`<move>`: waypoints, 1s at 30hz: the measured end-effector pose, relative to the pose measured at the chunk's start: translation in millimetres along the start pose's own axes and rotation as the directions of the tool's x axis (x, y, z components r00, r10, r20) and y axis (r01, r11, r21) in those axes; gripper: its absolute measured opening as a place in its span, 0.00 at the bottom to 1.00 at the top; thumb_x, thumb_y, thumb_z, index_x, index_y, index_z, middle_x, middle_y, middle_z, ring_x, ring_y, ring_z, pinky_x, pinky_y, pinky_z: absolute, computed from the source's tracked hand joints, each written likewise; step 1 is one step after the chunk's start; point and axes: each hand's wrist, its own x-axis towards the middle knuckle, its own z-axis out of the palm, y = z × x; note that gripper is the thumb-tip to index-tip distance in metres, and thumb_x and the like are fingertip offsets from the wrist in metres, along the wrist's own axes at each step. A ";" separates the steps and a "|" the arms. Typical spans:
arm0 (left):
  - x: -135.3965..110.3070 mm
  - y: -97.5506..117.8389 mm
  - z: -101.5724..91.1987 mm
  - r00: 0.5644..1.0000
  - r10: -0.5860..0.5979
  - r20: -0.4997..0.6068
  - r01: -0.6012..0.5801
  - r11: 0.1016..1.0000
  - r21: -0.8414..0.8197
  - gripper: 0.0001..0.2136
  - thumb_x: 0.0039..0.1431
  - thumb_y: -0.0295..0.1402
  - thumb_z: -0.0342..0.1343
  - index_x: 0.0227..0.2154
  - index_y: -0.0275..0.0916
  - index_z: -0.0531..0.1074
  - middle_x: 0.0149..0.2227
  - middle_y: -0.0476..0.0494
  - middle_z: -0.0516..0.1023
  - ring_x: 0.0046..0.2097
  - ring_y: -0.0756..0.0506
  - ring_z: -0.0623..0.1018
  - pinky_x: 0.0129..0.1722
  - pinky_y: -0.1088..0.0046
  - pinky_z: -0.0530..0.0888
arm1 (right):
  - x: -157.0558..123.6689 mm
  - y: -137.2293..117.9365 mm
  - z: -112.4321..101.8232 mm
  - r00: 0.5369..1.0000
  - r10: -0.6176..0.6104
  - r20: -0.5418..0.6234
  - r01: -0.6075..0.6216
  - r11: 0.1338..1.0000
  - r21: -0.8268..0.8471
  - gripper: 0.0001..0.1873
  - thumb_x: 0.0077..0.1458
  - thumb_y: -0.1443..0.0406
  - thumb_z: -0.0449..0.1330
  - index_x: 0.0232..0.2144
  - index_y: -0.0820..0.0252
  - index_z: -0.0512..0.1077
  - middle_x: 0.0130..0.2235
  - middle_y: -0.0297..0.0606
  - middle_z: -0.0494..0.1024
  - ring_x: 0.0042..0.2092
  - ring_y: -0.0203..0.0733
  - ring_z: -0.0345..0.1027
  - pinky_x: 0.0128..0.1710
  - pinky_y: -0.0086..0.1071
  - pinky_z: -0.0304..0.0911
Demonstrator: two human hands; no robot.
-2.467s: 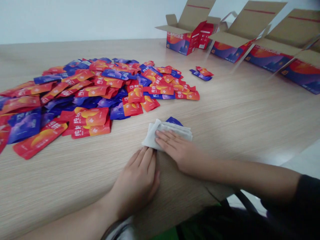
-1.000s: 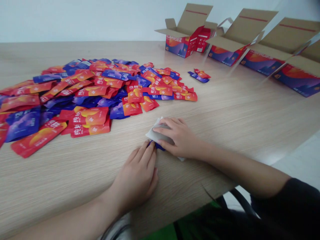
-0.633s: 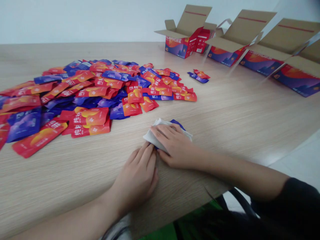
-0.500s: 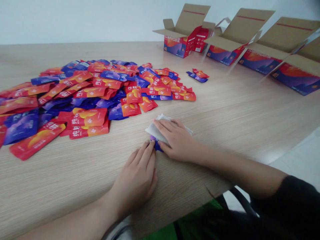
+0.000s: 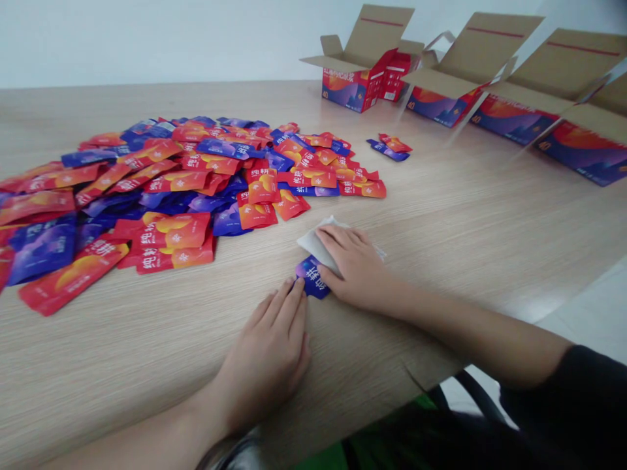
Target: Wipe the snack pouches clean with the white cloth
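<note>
My right hand lies flat, fingers together, pressing a folded white cloth down onto a blue sachet on the wooden table. Only the near corner of that sachet shows beyond the cloth. My left hand rests palm down, fingers stretched out, its fingertips touching the sachet's near edge. A wide heap of red and blue sachets spreads to the left and behind.
Two loose sachets lie apart at the back. Several open cardboard boxes with red and blue printed sides stand along the far right, another box among them. The table's near edge runs close under my arms.
My right hand has slid the cloth back and forth over the blue sachet, ending slightly farther away, so the sachet's near corner now shows. My left hand has stayed put.
</note>
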 end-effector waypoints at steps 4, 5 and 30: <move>0.8 -0.1 -0.4 1.000 -0.004 -0.020 0.003 1.000 -0.015 0.19 0.61 0.26 0.44 0.48 0.19 0.74 0.51 0.19 0.76 0.54 0.31 0.77 0.50 0.53 0.78 | -2.7 -11.0 1.6 0.987 -0.159 0.032 0.156 0.985 0.077 0.31 0.60 0.59 0.53 0.63 0.66 0.59 0.64 0.50 0.64 0.65 0.51 0.54 0.65 0.49 0.45; 1.1 0.0 -0.7 1.000 -0.004 -0.024 0.003 1.000 -0.014 0.19 0.61 0.26 0.44 0.47 0.19 0.74 0.50 0.20 0.77 0.53 0.31 0.77 0.49 0.53 0.78 | -3.1 -11.4 1.4 0.977 -0.209 0.052 0.203 0.974 0.097 0.31 0.60 0.60 0.52 0.63 0.66 0.59 0.64 0.48 0.64 0.65 0.49 0.54 0.65 0.47 0.45; 1.6 -0.6 0.7 0.999 -0.012 -0.040 0.010 0.999 -0.030 0.20 0.59 0.26 0.46 0.48 0.18 0.73 0.50 0.19 0.76 0.52 0.29 0.77 0.48 0.51 0.79 | -2.5 1.9 0.5 0.978 -0.199 0.057 0.196 0.979 0.055 0.30 0.65 0.57 0.48 0.63 0.70 0.61 0.65 0.50 0.63 0.66 0.48 0.52 0.67 0.45 0.46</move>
